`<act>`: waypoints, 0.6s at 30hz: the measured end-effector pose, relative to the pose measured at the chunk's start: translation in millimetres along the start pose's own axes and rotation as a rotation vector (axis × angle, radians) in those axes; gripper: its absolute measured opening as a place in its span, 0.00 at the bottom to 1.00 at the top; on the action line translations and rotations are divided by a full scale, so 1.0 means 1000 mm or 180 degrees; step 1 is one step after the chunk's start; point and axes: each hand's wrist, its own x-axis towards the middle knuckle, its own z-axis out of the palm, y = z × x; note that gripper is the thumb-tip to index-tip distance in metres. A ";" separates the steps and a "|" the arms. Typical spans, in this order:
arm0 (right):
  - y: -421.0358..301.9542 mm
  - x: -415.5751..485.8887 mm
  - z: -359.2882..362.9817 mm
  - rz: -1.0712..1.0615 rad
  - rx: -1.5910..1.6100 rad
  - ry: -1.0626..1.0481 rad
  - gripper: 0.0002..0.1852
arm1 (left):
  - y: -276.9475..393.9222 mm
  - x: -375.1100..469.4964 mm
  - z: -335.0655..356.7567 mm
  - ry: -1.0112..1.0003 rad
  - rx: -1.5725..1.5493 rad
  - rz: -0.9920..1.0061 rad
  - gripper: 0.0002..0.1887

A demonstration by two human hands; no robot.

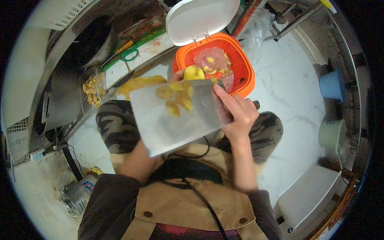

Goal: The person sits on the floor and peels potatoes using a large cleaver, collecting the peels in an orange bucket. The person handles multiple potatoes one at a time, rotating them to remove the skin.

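Note:
My right hand point(241, 115) grips a broad metal cleaver point(162, 132) by its handle end, with the blade tilted across my lap. Several blurred yellow-brown pieces point(177, 100) show against the blade's upper part. Beyond its far edge, my left hand point(177, 76) is mostly hidden, its fingers around a peeled yellow chunk point(194, 73). Both are over the near side of an orange bin point(250, 75), whose white lid point(202, 21) stands open. Inside the bin are a pinkish plastic bag point(210, 57) and yellow scraps point(229, 72). A red-orange object point(214, 75) shows beside the chunk.
At left, a clear container point(103, 81) holds ginger-like pieces point(93, 88). Near it are a yellow plastic bag point(141, 84), green-handled scissors point(129, 55) and a yellow-handled tool point(124, 46). A blue bucket point(331, 85) and a pale green container point(331, 133) stand at right.

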 end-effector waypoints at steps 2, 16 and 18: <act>-0.004 -0.001 -0.001 -0.0032 -0.0126 -0.0047 0.25 | 0.009 -0.004 0.014 0.0560 0.0029 -0.0044 0.27; -0.001 0.001 0.002 0.0107 0.0173 0.0094 0.21 | 0.003 0.001 0.016 -0.0174 -0.1525 -0.0837 0.30; -0.006 0.001 0.001 -0.0166 0.0207 0.0130 0.23 | 0.014 0.006 0.039 0.0006 -0.1293 -0.0984 0.31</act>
